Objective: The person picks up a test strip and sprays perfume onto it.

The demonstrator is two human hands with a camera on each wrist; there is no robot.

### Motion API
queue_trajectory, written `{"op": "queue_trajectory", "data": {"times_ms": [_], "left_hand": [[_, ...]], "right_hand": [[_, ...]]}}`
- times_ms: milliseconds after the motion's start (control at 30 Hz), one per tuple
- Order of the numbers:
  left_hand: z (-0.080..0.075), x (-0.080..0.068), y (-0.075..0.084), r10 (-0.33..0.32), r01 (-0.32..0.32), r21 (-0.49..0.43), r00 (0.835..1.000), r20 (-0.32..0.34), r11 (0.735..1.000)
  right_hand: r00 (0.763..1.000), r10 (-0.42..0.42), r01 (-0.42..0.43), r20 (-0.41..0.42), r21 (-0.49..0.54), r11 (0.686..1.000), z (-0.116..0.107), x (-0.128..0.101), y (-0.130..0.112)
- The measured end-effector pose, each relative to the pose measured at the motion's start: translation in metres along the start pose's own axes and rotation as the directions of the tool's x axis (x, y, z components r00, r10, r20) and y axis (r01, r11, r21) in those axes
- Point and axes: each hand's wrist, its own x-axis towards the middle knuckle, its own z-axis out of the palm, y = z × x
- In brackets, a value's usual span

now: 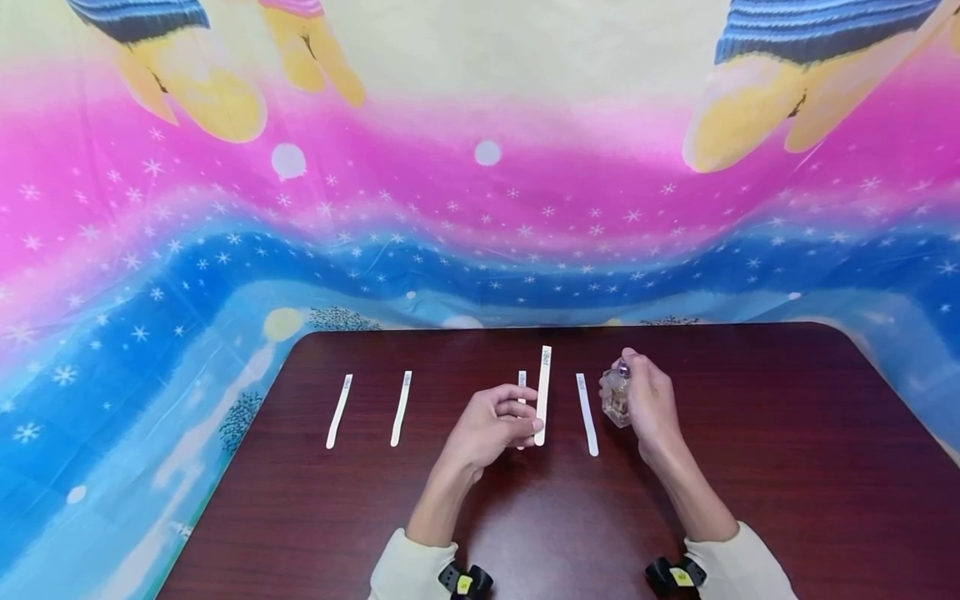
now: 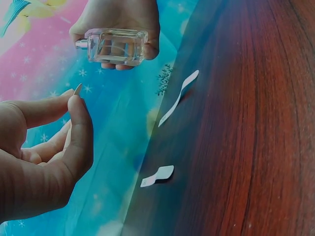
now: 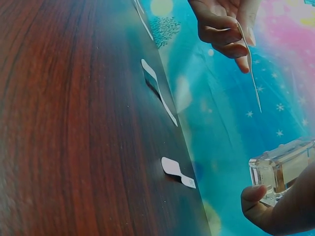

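While a bright cloth [image 1: 480, 208] of pink and blue bands with white stars hangs as the backdrop, a dark red-brown table [image 1: 787, 467] fills the lower part of the head view. Both forearms in pale sleeves [image 1: 738, 571] reach forward over it, each with a black and yellow strap at the wrist.

Above the table's middle, the left hand [image 1: 487, 429] has its fingers curled, and pinches the lower end of a white paper strip [image 1: 543, 392] between thumb and fingers so that the strip stands lifted, pointing away from the person. Just to the right, the right hand [image 1: 651, 404] wraps its fingers round a small clear glass bottle [image 1: 617, 397] with a metal spray top, held close beside the lifted strip; the left wrist view shows the bottle [image 2: 117, 46] lying sideways in that grip.

More white strips lie flat on the table: two well to the left [image 1: 339, 411] [image 1: 401, 408], one partly hidden behind the left hand's fingers, and one [image 1: 587, 414] between the hands.
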Motion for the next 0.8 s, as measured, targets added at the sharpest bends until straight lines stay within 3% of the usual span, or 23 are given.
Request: {"op": "queue_trajectory", "data": {"times_ms": [300,633,800], "left_hand": [[-0.012,0.001,-0.006,-0.007,0.007,0.011,1.0,0.003,1.0],[-0.027,0.004,-0.008,0.0,0.001,0.018,1.0,-0.012,1.0],[-0.044,0.001,-0.011,0.004,-0.001,0.039,0.998,-0.056,0.999]], "right_hand": [[1.0,0.014,-0.014,0.0,-0.034,0.999,-0.001,0.0,0.0],[1.0,0.031,-0.031,0.006,0.005,1.0,-0.003,0.001,0.0],[1.0,0.026,-0.026,0.011,0.016,1.0,-0.002,0.002,0.0]]}}
